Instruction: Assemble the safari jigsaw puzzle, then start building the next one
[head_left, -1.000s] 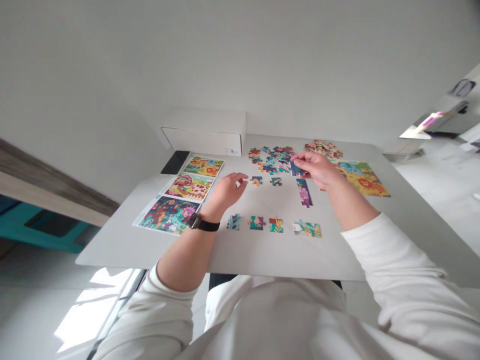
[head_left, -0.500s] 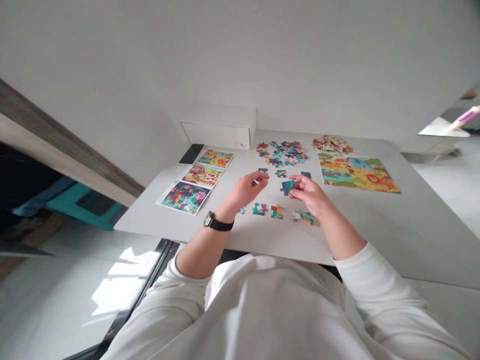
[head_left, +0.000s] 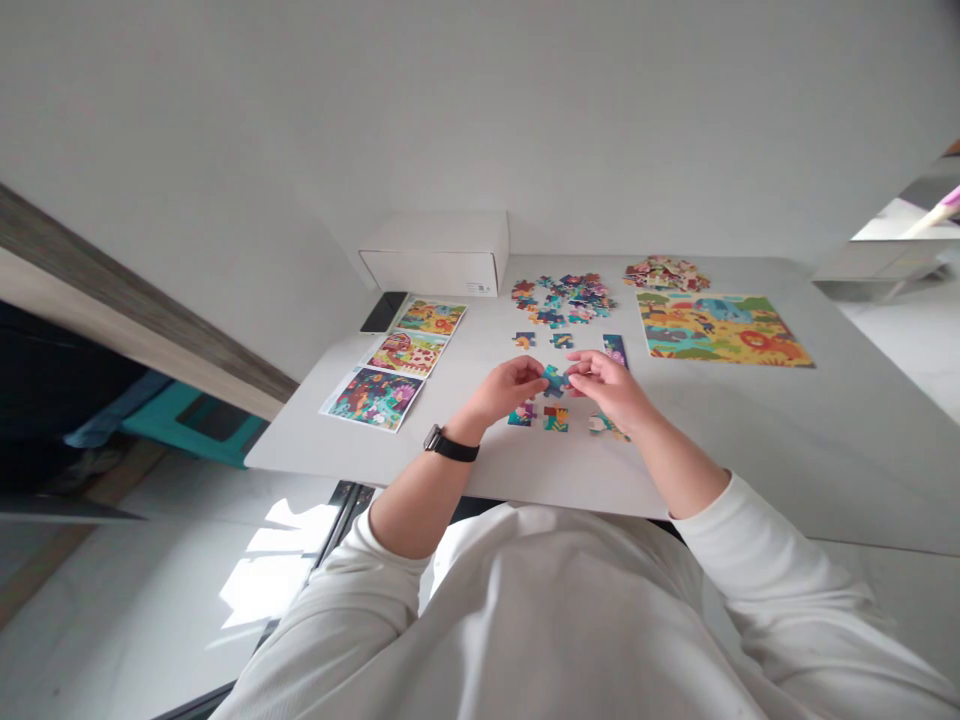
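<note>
My left hand (head_left: 507, 388) and my right hand (head_left: 606, 386) meet above the white table (head_left: 750, 420), both pinching one blue-green puzzle piece (head_left: 555, 380) between their fingertips. A black watch (head_left: 450, 445) sits on my left wrist. Just below the hands lie a few loose pieces (head_left: 555, 418) in a row. Two single pieces (head_left: 544, 340) and a purple strip of joined pieces (head_left: 616, 349) lie beyond the hands. Further back is a heap of loose pieces (head_left: 564, 297).
A finished animal puzzle (head_left: 720, 329) lies at the right, with another small heap (head_left: 664, 273) behind it. Three picture cards (head_left: 397, 360) line the left side. A white box (head_left: 435, 255) and a black phone (head_left: 383, 311) sit at the back left.
My right hand carried a piece from the far heap toward me. My left hand came in to meet it, and both now hold the piece. The camera view shifted.
</note>
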